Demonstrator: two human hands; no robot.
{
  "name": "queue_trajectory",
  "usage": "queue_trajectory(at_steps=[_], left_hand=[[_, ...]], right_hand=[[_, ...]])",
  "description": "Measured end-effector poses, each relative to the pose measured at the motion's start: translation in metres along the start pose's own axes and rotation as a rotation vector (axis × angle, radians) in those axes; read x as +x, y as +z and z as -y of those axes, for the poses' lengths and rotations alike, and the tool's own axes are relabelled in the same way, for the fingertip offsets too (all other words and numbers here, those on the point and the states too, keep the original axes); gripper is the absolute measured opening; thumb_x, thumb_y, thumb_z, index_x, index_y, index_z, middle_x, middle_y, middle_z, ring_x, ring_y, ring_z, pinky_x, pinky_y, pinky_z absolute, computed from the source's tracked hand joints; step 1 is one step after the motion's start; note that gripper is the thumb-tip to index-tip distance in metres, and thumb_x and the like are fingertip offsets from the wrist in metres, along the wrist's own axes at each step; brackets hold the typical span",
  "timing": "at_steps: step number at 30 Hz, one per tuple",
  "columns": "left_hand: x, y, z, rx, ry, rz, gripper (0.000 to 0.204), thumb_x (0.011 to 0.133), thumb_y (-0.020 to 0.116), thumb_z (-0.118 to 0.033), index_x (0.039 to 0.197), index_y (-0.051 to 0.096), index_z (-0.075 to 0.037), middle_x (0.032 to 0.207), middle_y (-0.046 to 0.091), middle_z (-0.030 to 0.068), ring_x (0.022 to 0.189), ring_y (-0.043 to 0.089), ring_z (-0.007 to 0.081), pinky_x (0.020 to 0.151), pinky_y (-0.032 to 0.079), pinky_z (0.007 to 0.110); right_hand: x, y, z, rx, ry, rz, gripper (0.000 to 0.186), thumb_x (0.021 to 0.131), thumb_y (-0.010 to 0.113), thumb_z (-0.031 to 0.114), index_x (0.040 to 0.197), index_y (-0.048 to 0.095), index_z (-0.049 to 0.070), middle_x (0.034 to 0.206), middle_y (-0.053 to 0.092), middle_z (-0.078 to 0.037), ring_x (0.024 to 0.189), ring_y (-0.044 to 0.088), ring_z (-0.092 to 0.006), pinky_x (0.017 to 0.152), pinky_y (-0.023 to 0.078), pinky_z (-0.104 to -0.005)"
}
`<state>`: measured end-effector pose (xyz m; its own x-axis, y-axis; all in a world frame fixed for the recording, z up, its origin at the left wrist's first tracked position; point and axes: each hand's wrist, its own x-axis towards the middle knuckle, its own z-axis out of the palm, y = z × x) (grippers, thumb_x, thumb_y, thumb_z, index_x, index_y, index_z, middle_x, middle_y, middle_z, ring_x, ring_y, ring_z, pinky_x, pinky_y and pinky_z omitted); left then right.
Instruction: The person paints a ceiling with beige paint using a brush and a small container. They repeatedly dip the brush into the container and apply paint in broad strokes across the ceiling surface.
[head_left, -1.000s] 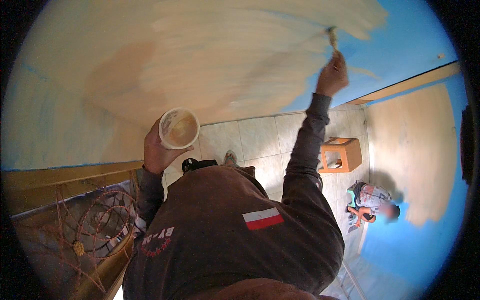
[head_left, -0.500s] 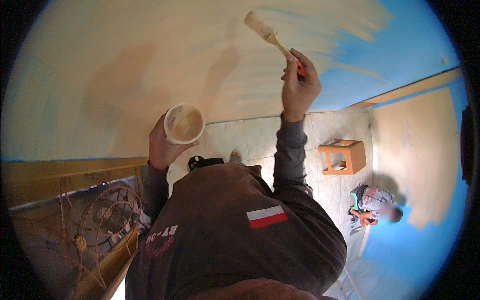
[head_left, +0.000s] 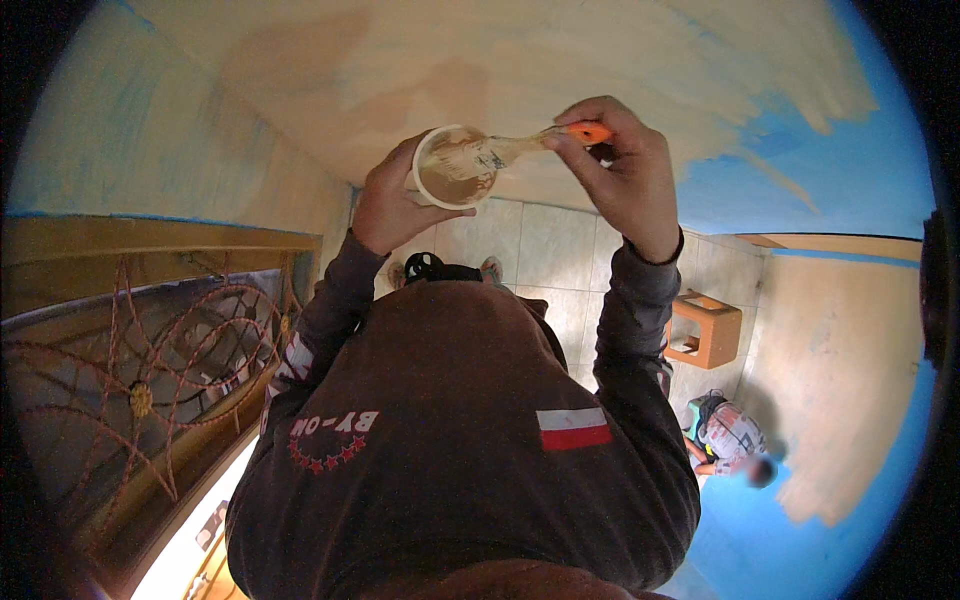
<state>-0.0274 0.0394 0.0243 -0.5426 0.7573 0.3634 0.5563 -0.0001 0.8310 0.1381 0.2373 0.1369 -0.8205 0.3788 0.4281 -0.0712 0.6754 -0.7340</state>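
Note:
My left hand [head_left: 393,205] is wrapped round a round white tub [head_left: 421,180] that holds beige paint [head_left: 462,190]. Between the thumb and fingers of my right hand [head_left: 635,180] is the orange-tipped handle of a paintbrush [head_left: 525,145]. The brush lies almost level, its bristle end over the tub's right side and inside its rim. Whether the bristle tips touch the paint is hard to make out. Ahead of both hands rises a wall [head_left: 600,60] coated in beige, with blue still showing at the right.
An orange-brown stool [head_left: 712,332] stands on the pale tiled floor [head_left: 545,245] to my right. Beyond it a person [head_left: 730,435] crouches by the right wall, which is part beige, part blue. At left, a window frame [head_left: 150,240] borders curled metal grillwork [head_left: 215,345].
The paintbrush has come down off the wall and left to the tub. My left hand has lifted the tub up and right toward it. My whole view has shifted too.

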Motion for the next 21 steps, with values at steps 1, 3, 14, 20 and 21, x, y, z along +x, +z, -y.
queue_trajectory(at_steps=[1, 3, 14, 20, 21], left_hand=[[0.002, 0.001, -0.003, -0.012, 0.018, 0.006, 0.087, 0.059, 0.097, -0.026, 0.132, 0.055, -0.004, 0.124, 0.064, 0.0137, 0.115, 0.064, 0.0267, 0.098, 0.052, 0.038], [0.003, 0.003, -0.005, -0.005, 0.037, 0.019, 0.089, 0.059, 0.097, -0.027, 0.133, 0.054, -0.004, 0.124, 0.064, 0.0138, 0.115, 0.064, 0.0271, 0.097, 0.052, 0.038], [0.000, 0.006, -0.010, 0.025, 0.001, 0.101, 0.092, 0.056, 0.097, -0.030, 0.134, 0.054, -0.005, 0.127, 0.062, 0.0145, 0.117, 0.060, 0.0309, 0.099, 0.049, 0.041], [-0.002, 0.007, -0.014, 0.043, 0.016, 0.115, 0.090, 0.057, 0.096, -0.029, 0.134, 0.055, -0.006, 0.129, 0.061, 0.0140, 0.118, 0.060, 0.0314, 0.100, 0.048, 0.041], [-0.001, 0.008, -0.014, 0.057, 0.028, 0.110, 0.090, 0.057, 0.097, -0.029, 0.133, 0.055, -0.006, 0.127, 0.062, 0.0139, 0.116, 0.061, 0.0300, 0.099, 0.050, 0.041]], right_hand=[[0.004, 0.003, 0.000, -0.058, -0.031, 0.042, 0.019, 0.088, 0.076, 0.019, 0.099, 0.065, 0.006, 0.080, 0.069, -0.009, 0.064, 0.065, -0.0157, 0.057, 0.051, -0.0290], [0.010, 0.009, 0.003, -0.148, -0.094, 0.154, 0.021, 0.088, 0.075, 0.016, 0.103, 0.064, 0.005, 0.087, 0.070, -0.010, 0.063, 0.064, -0.0184, 0.055, 0.049, -0.0299], [0.019, 0.044, 0.001, -0.409, -0.332, 0.319, 0.014, 0.085, 0.064, 0.018, 0.095, 0.060, 0.010, 0.077, 0.065, -0.013, 0.081, 0.066, -0.0349, 0.067, 0.053, -0.0466], [0.015, 0.046, -0.004, -0.400, -0.339, 0.335, 0.016, 0.083, 0.067, 0.017, 0.098, 0.062, 0.010, 0.079, 0.065, -0.012, 0.081, 0.066, -0.0339, 0.068, 0.053, -0.0451], [0.015, 0.045, -0.004, -0.392, -0.334, 0.340, 0.015, 0.085, 0.068, 0.016, 0.098, 0.063, 0.010, 0.079, 0.065, -0.011, 0.080, 0.065, -0.0329, 0.068, 0.052, -0.0439]])
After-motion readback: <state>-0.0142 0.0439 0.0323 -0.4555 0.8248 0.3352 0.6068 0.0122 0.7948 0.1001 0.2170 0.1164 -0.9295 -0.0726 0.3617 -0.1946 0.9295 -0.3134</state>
